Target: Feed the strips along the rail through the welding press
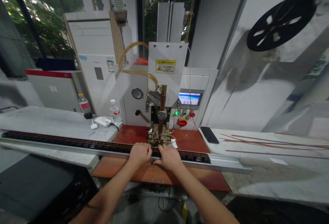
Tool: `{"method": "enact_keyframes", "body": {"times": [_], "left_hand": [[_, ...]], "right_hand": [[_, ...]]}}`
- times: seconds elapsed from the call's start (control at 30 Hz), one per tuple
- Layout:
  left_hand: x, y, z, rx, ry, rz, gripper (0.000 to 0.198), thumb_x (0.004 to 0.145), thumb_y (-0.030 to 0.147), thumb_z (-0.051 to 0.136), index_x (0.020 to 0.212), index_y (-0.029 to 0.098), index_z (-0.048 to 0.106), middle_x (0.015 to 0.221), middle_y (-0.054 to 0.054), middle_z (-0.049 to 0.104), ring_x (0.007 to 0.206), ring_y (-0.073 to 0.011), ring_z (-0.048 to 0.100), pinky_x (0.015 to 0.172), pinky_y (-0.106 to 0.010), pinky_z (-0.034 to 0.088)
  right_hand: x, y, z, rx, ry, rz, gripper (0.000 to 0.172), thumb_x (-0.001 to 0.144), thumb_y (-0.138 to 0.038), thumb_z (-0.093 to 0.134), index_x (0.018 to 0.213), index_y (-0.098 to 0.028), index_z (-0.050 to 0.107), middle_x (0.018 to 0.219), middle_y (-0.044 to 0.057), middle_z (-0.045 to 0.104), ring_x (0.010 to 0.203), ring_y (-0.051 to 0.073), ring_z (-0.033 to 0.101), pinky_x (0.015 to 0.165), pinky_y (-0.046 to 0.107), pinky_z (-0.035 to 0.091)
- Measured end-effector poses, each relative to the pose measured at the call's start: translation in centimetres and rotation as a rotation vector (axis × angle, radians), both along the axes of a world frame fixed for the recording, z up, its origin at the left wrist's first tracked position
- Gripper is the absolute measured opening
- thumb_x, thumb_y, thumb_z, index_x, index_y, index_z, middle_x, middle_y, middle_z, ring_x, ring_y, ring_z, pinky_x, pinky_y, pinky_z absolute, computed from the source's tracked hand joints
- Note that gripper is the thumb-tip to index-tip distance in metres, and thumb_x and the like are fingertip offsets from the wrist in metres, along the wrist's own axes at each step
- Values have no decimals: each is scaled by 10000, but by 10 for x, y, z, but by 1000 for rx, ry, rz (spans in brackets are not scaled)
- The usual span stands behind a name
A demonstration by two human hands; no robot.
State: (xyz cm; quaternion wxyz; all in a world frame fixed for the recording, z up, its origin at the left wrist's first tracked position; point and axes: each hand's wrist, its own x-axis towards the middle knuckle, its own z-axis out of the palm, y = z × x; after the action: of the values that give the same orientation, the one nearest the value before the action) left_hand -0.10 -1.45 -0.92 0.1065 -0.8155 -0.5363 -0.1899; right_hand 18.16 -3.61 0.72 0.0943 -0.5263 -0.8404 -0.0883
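A long black strip (74, 144) with copper-coloured rods along its top lies lengthwise in a silver metal rail (221, 165). My left hand (140, 154) is closed over the strip with its fingers curled, left of the press head. Just to the right, my right hand (169, 156) grips the same strip, its thumb at the front and its fingers over the top. Between and behind both hands stands the brass fixture (154, 135) of a press. A copper-coloured electrode (162, 102) reaches down to it. My fingertips partly hide the strip where it meets the fixture.
The press's control screen (189, 98) and red knob (182, 122) are behind. A phone (209, 135) and several thin copper rods (257, 141) lie on the right worktop. At left are a cola bottle (84, 105), a clear bottle (115, 112) and a white power bank (102, 121).
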Motion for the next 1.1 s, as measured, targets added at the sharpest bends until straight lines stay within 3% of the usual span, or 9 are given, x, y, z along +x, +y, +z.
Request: {"method": "enact_keyframes", "body": {"times": [0.2, 0.37, 0.5, 0.7, 0.83, 1.1], "left_hand": [[1, -2, 2, 13, 11, 5, 364, 880, 314, 333, 820, 165, 660, 753, -86, 669, 696, -188, 588, 697, -318, 389], [1, -2, 2, 18, 10, -6, 363, 882, 299, 325, 808, 153, 649, 725, -90, 652, 693, -190, 577, 699, -323, 385], [0, -1, 1, 23, 9, -18, 370, 888, 306, 315, 794, 157, 639, 717, -88, 647, 694, -196, 577, 691, -329, 384], [-7, 1, 1, 16, -1, -7, 373, 881, 326, 329, 769, 161, 645, 730, -87, 663, 682, -187, 586, 690, -317, 388], [-18, 1, 2, 20, -8, -4, 395, 887, 326, 315, 768, 166, 656, 729, -84, 669, 678, -179, 589, 687, -306, 387], [-25, 1, 4, 24, 8, 4, 367, 872, 322, 343, 807, 174, 673, 752, -84, 679, 701, -185, 600, 685, -308, 388]], "right_hand": [[-7, 3, 6, -86, -49, -6, 753, 627, -821, 459, 1022, -183, 526, 907, 113, 614, 830, 267, 593, 709, 355, 418], [-22, 2, -7, 32, 26, -55, 656, 746, -750, 393, 1055, -183, 508, 942, 123, 591, 904, 265, 562, 746, 365, 402], [-23, 2, -8, 15, 25, -43, 643, 755, -738, 398, 1055, -180, 510, 944, 122, 589, 903, 261, 559, 760, 366, 398], [-10, 6, 6, -70, 15, 21, 791, 621, -754, 562, 1165, -186, 479, 1023, 121, 608, 927, 269, 578, 764, 351, 416], [2, 7, 5, -127, -2, -92, 827, 557, -835, 510, 1080, -194, 526, 998, 131, 625, 914, 286, 595, 753, 368, 426], [1, 1, -1, -37, -19, -71, 728, 710, -810, 337, 1019, -175, 517, 933, 137, 625, 859, 264, 611, 736, 349, 431]]}}
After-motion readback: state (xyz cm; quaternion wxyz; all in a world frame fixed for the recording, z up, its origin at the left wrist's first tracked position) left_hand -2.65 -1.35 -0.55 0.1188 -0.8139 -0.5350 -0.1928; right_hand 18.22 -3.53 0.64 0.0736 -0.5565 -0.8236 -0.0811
